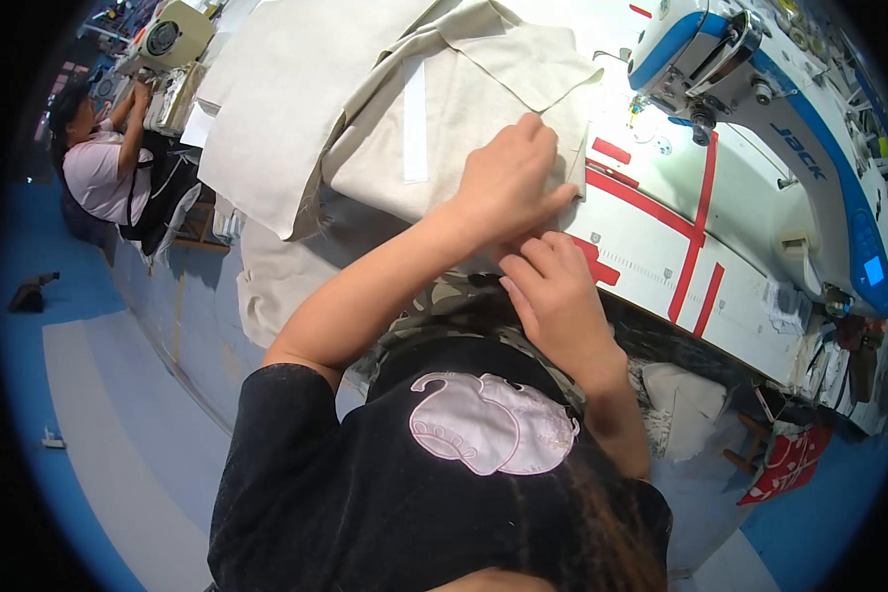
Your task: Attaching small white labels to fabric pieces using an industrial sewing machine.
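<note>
A beige fabric piece [370, 166] lies folded on the white sewing table, with a white strip [416, 123] along it and a pointed flap at its far right. My left hand [511, 180] rests on the fabric's right part, thumb apart from the bent fingers, and holds nothing that I can see. Just nearer, at the table's front edge, my right hand [560, 291] is closed, its fingers curled close to the thumb. Whatever lies between those fingertips is hidden. Both hands are close together.
A white and blue sewing machine [794, 148] stands at the right, its needle area beyond my hands. Red tape strips [698, 237] mark the tabletop. More pale fabric [266, 118] spreads left and hangs over the edge. At the far left, another person [108, 158] sits at a machine.
</note>
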`<state>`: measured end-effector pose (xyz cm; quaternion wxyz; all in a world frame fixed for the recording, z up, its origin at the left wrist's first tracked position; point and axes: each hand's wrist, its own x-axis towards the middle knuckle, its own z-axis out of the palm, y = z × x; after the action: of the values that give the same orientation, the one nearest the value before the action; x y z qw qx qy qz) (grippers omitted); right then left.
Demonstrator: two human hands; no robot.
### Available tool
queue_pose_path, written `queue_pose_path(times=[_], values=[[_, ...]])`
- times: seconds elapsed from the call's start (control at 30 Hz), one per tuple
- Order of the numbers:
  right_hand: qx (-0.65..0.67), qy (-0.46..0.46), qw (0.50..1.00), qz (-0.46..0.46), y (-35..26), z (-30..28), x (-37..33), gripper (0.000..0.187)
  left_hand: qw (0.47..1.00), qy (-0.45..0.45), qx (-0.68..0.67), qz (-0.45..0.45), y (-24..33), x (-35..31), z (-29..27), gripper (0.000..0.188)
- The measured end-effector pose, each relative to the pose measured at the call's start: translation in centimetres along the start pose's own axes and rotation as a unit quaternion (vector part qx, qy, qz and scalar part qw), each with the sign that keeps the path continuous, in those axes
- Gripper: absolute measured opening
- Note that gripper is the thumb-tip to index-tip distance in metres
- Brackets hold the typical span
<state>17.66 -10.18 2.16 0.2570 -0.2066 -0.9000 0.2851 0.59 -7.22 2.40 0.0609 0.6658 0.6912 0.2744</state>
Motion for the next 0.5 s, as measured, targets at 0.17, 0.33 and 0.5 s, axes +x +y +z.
queue_pose_path(times=[0.17, 0.33, 0.5], values=[[-0.006, -0.007, 1.0, -0.003, -0.2, -0.1, 0.0, 0.031, 1.0, 0.004, 0.021, 0.01, -1.1, 0.2, 0.9, 0.018], [0.079, 0.033, 0.995, 0.04, 0.5, -0.7, 0.0, 0.031, 0.977, 0.004, -0.194, -0.084, -2.3, 0.1, 0.0, 0.014], [0.055, 0.107, 0.991, 0.052, 0.9, -1.6, 0.9, 0.035, 0.934, -0.046, -0.304, -0.181, -2.4, 0.0, -1.0, 0.014]])
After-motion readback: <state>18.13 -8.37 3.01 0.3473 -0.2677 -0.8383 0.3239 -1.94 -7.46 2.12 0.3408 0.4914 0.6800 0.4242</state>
